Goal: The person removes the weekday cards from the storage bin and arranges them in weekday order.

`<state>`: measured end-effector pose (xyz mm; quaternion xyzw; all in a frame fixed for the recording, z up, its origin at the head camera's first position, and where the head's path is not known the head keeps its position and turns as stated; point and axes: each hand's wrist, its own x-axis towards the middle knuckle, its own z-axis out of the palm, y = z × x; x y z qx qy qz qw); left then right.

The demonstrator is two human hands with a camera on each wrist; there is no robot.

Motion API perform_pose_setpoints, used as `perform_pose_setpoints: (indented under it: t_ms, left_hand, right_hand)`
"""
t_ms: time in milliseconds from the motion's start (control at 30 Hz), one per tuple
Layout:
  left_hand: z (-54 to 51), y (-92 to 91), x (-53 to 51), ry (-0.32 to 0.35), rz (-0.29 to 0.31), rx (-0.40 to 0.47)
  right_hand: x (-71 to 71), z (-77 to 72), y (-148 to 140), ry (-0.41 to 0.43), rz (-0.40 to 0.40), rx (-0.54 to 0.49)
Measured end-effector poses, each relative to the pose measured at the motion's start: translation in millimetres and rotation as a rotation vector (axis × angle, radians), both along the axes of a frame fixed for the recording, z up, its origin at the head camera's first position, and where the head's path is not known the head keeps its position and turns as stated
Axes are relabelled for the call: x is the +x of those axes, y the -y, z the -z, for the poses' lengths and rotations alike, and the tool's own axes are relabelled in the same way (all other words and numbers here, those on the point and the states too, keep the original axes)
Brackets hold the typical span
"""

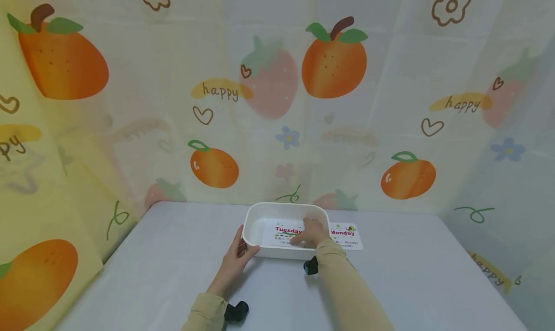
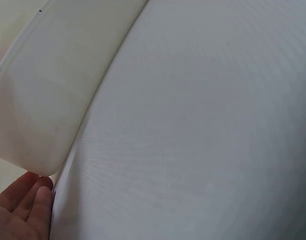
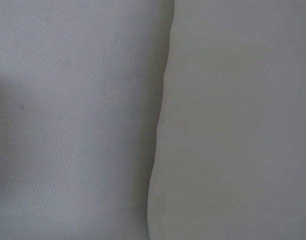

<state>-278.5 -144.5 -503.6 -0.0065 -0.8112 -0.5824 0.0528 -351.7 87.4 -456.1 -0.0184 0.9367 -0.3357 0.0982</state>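
Observation:
A white rectangular box [image 1: 281, 254] with rounded corners stands on the table. My left hand [image 1: 234, 256] holds its front left corner, thumb by the front rim and fingers along the left side. The left wrist view shows fingertips [image 2: 40, 205] at the lower corner of the box wall [image 2: 48, 100]. Inside the box lies a white card [image 1: 270, 234] printed "Tuesday". My right hand [image 1: 313, 233] reaches into the box over the card's right part, thumb and fingers spread apart; their contact with the card is partly hidden. The right wrist view shows no hand, only pale surfaces.
A second card [image 1: 347, 235], printed "Monday", lies right of the box, partly hidden by the box and right arm. The white-covered table [image 1: 151, 268] extends around them. A fruit-patterned curtain [image 1: 269, 167] hangs behind and at both sides.

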Motion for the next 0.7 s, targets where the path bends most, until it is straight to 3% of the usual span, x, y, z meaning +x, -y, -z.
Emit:
perform_pose_setpoints:
  t_ms: [400, 700]
  left_hand:
    - [-3.1, -0.8, 2.5, -0.006, 0.004, -0.006]
    - [-3.2, 0.0, 2.8, -0.012, 0.013, -0.008]
  right_hand:
    - [-0.3, 2.2, 1, -0.014, 0.006, 0.047]
    - [-13.5, 20.2, -1, -0.031, 0.012, 0.073]
